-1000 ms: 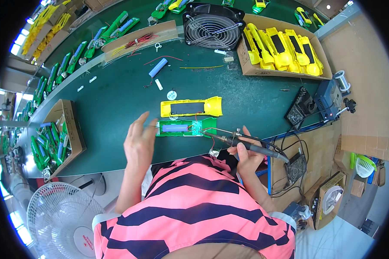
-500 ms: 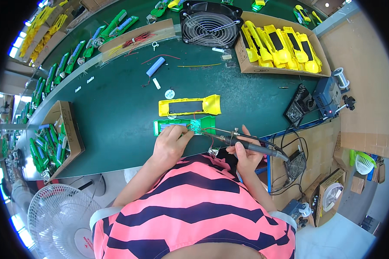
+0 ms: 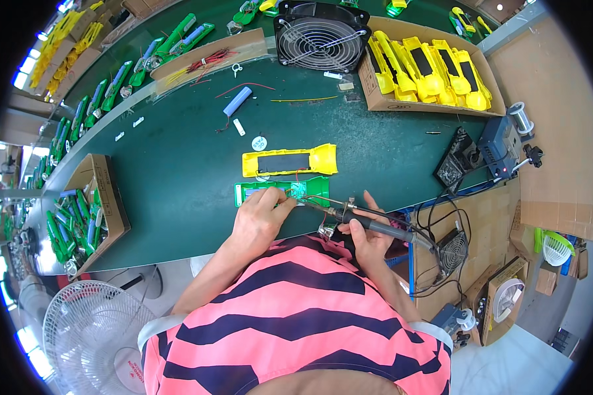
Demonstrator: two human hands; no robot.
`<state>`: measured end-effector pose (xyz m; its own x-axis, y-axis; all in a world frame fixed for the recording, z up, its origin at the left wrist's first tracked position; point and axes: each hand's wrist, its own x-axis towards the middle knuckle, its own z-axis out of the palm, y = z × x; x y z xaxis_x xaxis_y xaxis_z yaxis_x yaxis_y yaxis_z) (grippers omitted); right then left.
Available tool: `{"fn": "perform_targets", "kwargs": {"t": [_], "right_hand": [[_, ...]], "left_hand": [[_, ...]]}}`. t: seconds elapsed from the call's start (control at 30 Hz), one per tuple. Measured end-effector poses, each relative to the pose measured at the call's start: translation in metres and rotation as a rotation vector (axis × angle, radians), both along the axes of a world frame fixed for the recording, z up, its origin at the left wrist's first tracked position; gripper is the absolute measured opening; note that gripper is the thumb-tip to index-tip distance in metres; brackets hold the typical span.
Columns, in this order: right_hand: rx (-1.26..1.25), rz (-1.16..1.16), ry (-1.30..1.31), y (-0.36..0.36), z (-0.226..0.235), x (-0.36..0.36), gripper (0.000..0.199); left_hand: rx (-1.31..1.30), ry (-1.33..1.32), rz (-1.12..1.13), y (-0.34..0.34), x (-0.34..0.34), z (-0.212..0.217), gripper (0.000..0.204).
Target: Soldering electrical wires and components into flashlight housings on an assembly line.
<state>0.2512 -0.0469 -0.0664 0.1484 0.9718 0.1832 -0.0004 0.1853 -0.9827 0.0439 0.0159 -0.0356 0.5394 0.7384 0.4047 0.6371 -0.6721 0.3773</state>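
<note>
A green plastic housing (image 3: 322, 186) lies open near the table's front edge, with a blue battery (image 3: 249, 193) and a small circuit board (image 3: 298, 189) inside. My left hand (image 3: 259, 216) rests over its middle, fingertips pinched by the board beside thin wires; what they grip is too small to make out. In my right hand (image 3: 370, 238) is a soldering iron (image 3: 383, 228) with a thin feed tube, its tip angled left to the board. Just behind the housing lies a yellow half-shell (image 3: 328, 158) with a black pad. A shiny lamp reflector (image 3: 326, 230) hangs by the front edge.
A carton of yellow shells (image 3: 402, 105) and a black fan (image 3: 321, 43) stand at the back. Left is a box (image 3: 116, 214) of green housings. A loose battery (image 3: 238, 101) lies mid-table. The soldering station (image 3: 497, 146) stands right, its cables trailing over the edge.
My right hand and the soldering iron have shifted slightly left and toward me, the handle's rear end dipping. My left hand stays nearly still at the board.
</note>
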Motion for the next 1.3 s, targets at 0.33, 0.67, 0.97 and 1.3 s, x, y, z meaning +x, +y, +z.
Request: {"fn": "perform_targets", "kwargs": {"t": [0.33, 0.67, 0.97, 1.3], "right_hand": [[-0.028, -0.017, 0.156, -0.0009, 0.0056, -0.0032, 0.024], [-0.045, -0.085, 0.154, -0.0020, 0.0034, -0.0036, 0.023], [-0.036, -0.053, 0.177, -0.0009, 0.0046, -0.0042, 0.023], [-0.042, -0.055, 0.159, -0.0030, 0.0043, 0.0015, 0.023]], "left_hand": [[-0.016, -0.020, 0.022, 0.0006, -0.0004, 0.0011, 0.020], [-0.046, -0.047, 0.038, 0.0003, 0.0021, 0.0035, 0.017], [-0.059, -0.038, 0.058, -0.0010, 0.0041, 0.0040, 0.014], [-0.054, -0.037, 0.060, -0.0011, 0.0059, 0.0040, 0.012]]}}
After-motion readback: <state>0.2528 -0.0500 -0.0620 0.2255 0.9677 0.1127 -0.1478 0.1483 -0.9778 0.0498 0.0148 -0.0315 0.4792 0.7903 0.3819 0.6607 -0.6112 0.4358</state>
